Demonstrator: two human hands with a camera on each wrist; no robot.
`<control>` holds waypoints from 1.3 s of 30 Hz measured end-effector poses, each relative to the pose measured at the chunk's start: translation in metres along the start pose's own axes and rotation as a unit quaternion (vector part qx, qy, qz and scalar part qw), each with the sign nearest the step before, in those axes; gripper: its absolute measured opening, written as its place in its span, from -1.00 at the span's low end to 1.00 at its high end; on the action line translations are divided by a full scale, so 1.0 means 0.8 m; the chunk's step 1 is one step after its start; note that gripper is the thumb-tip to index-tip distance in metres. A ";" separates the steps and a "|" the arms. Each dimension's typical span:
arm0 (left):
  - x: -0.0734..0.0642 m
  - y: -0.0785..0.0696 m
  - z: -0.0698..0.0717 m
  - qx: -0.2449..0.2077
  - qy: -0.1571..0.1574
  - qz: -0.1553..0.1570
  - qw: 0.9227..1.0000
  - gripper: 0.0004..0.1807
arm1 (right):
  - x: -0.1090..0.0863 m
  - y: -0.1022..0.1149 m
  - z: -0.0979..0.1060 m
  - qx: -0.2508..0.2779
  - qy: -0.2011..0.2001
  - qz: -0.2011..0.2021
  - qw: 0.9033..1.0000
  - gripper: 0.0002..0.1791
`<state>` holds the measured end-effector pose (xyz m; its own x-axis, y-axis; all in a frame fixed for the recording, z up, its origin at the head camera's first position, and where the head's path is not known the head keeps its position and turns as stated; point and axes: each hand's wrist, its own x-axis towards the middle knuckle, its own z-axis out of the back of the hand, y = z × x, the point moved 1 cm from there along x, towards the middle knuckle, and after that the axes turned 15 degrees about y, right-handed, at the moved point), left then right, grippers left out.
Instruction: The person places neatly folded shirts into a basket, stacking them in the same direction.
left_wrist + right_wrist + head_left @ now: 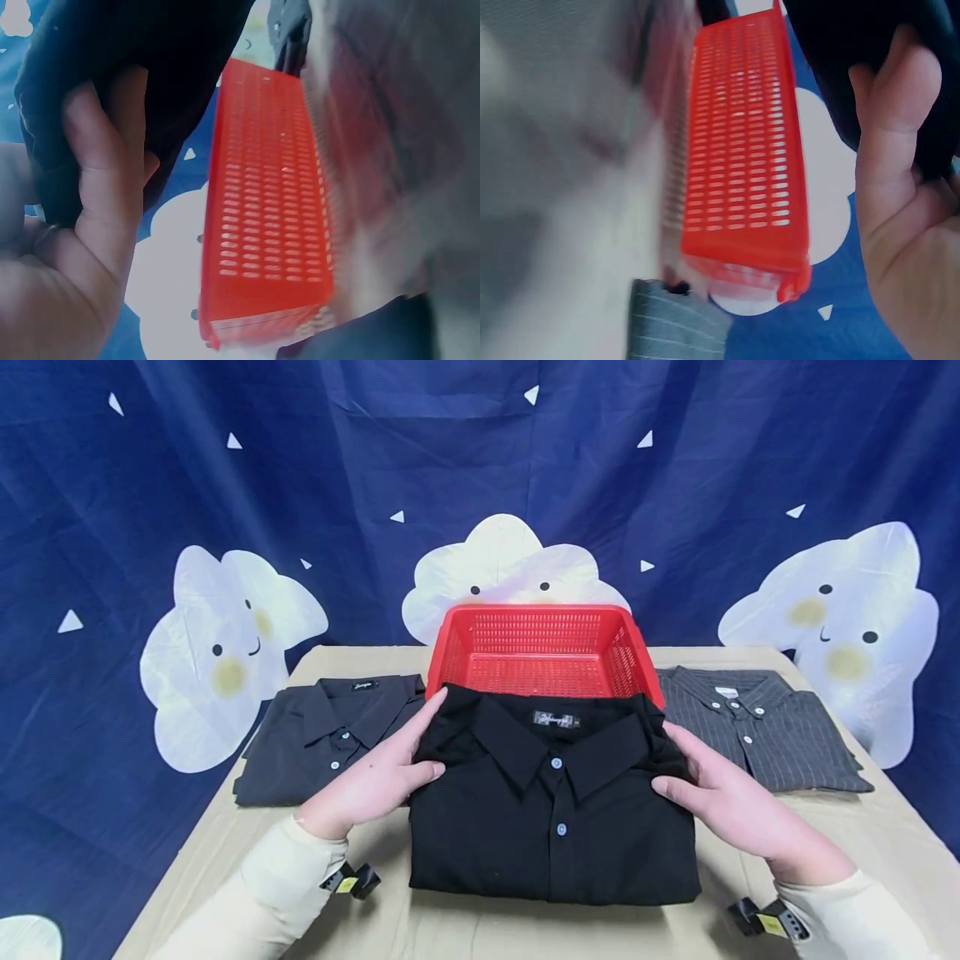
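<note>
A folded black button-up shirt (487, 843) with a collar, a label and pale buttons is held up above the table, its collar end toward the back. My left hand (375, 783) grips its left edge, thumb on the front face and the other fingers mostly hidden behind. On the opposite edge my right hand (731, 797) grips it the same way. Both wrist views show the fingers around the dark cloth, with the shirt raised clear of the tabletop. The shirt overlaps the near side of a red perforated basket (540, 610) in the head view.
Left of the basket lies a folded dark shirt (288, 768). A folded grey striped shirt (787, 739) lies to its right. All stand on a beige-covered table (442, 935), with a blue cloud-patterned curtain (450, 443) behind.
</note>
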<state>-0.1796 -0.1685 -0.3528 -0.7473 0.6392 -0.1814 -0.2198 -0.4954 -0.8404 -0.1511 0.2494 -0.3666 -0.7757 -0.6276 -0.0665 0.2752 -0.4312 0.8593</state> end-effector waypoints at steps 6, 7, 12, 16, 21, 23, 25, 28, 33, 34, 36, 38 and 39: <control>0.008 -0.009 0.017 0.009 -0.013 -0.021 1.000 -0.03 | 0.008 0.017 0.011 -0.014 -0.026 -0.002 1.000 -0.20; 0.009 -0.010 0.020 0.013 -0.015 -0.024 1.000 -0.03 | 0.010 0.019 0.013 -0.021 -0.032 -0.006 0.999 -0.20; 0.017 -0.015 0.033 0.020 -0.024 -0.033 0.999 -0.04 | 0.021 0.025 0.023 -0.007 -0.036 0.014 0.999 -0.25; 0.020 -0.019 0.043 0.029 -0.032 -0.033 0.999 -0.04 | 0.029 0.031 0.033 0.001 -0.034 0.013 0.999 -0.25; 0.034 -0.019 0.055 0.037 -0.040 -0.048 0.997 -0.06 | 0.040 0.036 0.046 -0.014 -0.041 0.003 0.999 -0.28; 0.042 -0.018 0.060 0.035 -0.042 -0.052 0.997 -0.06 | 0.046 0.035 0.051 -0.019 -0.043 0.004 0.999 -0.31; 0.050 -0.016 0.064 0.026 -0.043 -0.053 0.997 -0.07 | 0.052 0.033 0.056 -0.030 -0.045 -0.001 0.999 -0.31; 0.062 -0.011 0.068 0.017 -0.046 -0.056 0.997 -0.08 | 0.060 0.028 0.063 -0.045 -0.047 -0.015 0.998 -0.31; 0.079 -0.001 0.074 -0.011 -0.058 -0.056 0.997 -0.09 | 0.077 0.022 0.072 -0.064 -0.053 -0.043 0.996 -0.34; 0.083 0.000 0.076 -0.017 -0.060 -0.056 0.996 -0.10 | 0.080 0.021 0.075 -0.070 -0.057 -0.053 0.995 -0.34; 0.090 0.002 0.080 -0.029 -0.060 -0.063 0.996 -0.11 | 0.088 0.019 0.079 -0.082 -0.064 -0.070 0.992 -0.32; 0.095 0.002 0.084 -0.042 -0.059 -0.064 0.995 -0.12 | 0.096 0.017 0.082 -0.091 -0.068 -0.087 0.990 -0.30; 0.097 0.003 0.087 -0.048 -0.059 -0.063 0.995 -0.12 | 0.100 0.016 0.084 -0.093 -0.069 -0.093 0.989 -0.30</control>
<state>-0.2815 -0.1609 -0.3335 -0.7869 0.6168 -0.0147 -0.2598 -0.3528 -0.8989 -0.2476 0.2372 -0.3270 -0.8888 -0.4383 -0.1340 0.2105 -0.6500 0.7302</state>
